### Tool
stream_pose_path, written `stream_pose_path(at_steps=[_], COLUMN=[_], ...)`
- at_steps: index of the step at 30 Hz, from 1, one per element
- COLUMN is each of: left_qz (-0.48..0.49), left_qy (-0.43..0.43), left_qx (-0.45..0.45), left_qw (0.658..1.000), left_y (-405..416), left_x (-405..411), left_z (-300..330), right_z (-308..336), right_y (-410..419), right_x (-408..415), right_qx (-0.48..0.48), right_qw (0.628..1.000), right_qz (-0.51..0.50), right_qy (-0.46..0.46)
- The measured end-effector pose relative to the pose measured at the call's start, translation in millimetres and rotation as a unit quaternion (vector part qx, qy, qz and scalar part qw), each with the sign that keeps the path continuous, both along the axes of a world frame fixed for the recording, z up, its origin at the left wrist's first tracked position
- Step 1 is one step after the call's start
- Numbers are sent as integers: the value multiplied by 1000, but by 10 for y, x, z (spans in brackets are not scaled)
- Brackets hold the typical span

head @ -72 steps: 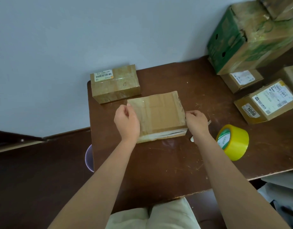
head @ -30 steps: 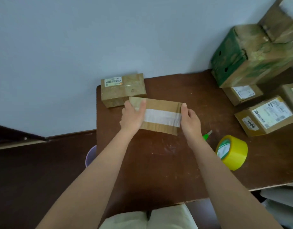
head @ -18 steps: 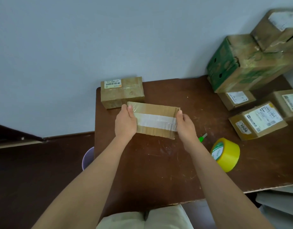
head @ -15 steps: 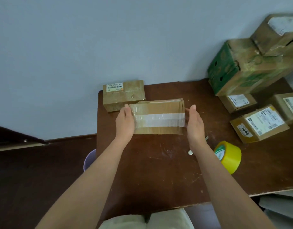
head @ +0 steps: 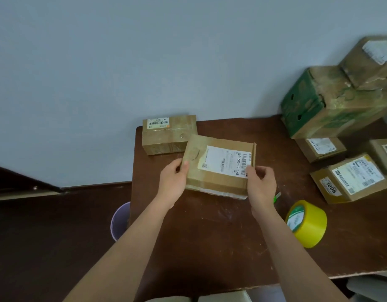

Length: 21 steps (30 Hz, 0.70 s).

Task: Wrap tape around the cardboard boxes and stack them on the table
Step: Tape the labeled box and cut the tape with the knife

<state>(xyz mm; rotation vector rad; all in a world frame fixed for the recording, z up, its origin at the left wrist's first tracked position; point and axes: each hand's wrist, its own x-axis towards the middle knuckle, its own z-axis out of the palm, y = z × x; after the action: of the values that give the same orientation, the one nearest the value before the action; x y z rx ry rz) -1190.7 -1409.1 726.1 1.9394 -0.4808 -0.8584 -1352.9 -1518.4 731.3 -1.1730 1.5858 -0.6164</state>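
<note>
A flat cardboard box point(head: 218, 171) with a white shipping label on top is held just above the brown table point(head: 210, 247). My left hand point(head: 174, 182) grips its left edge and my right hand point(head: 261, 186) grips its right edge, fingers curled round the sides. A taped box point(head: 168, 135) with a small barcode label stands at the table's back left corner, right behind the held box. A yellow roll of tape point(head: 306, 223) lies on the table to the right of my right hand.
A green-tipped tool point(head: 276, 197) lies partly hidden behind my right wrist. Several labelled boxes point(head: 349, 179) sit at the right, with a big green and brown carton point(head: 332, 105) stacked behind. A purple bin point(head: 120, 221) stands on the floor left of the table.
The box has been turned over in both hands: first a plain face, then the side with a white tape strip, now the shipping label faces up. It moved slightly toward the back left box.
</note>
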Motion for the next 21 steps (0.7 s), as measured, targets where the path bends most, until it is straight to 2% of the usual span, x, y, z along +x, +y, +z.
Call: stream_pose_path(at_steps=[5, 12, 14, 16, 17, 21], left_qz=[25, 137, 177, 198, 196, 172], left_qy=[-33, -60, -57, -43, -26, -24], left_qx=[-63, -129, -100, 7, 26, -5], left_qw=[997, 980, 977, 979, 980, 985], left_y=[-57, -101, -145, -162, -161, -161], left_x=[124, 642, 829, 941, 961, 976], left_z=[124, 485, 489, 471, 463, 418], right_z=[190, 547, 563, 511, 485, 390], right_y=[-22, -269, -354, -377, -354, -196], right_x=[140, 802, 1035, 1211, 1268, 1349], right_qx=[-81, -67, -37, -2, 14, 28], right_qw=[995, 976, 965, 964, 964, 952], right_qz=[-45, 186, 236, 252, 257, 289], right_qy=[-22, -88, -106, -83, -68, -98])
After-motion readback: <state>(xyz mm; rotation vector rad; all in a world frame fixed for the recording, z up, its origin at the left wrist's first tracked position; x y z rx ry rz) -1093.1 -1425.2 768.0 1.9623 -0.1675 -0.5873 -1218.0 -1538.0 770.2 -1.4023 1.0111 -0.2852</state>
